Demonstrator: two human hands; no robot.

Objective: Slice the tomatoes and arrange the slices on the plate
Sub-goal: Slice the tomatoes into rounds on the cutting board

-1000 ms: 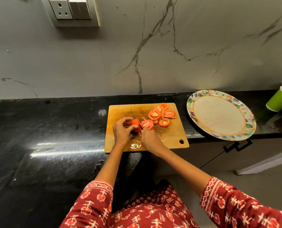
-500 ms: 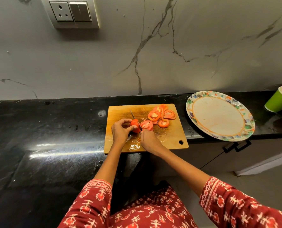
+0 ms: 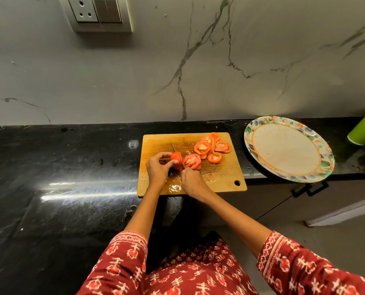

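Wooden cutting board [image 3: 222,177] on black counter [image 3: 60,167]. Left hand [image 3: 157,170] curls fingers round tomato piece [image 3: 176,159] at board centre. Right hand [image 3: 193,184] grips knife [image 3: 174,149], blade running toward 11 o'clock, just right of piece. Cut slices [image 3: 208,146] heaped at board's 1 o'clock. Plate [image 3: 324,167] at 3 o'clock, apart from board; green cup [image 3: 363,129] beyond.

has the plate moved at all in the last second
No. The plate sits in the same spot right of the cutting board, overhanging the counter edge; only the camera shifted.
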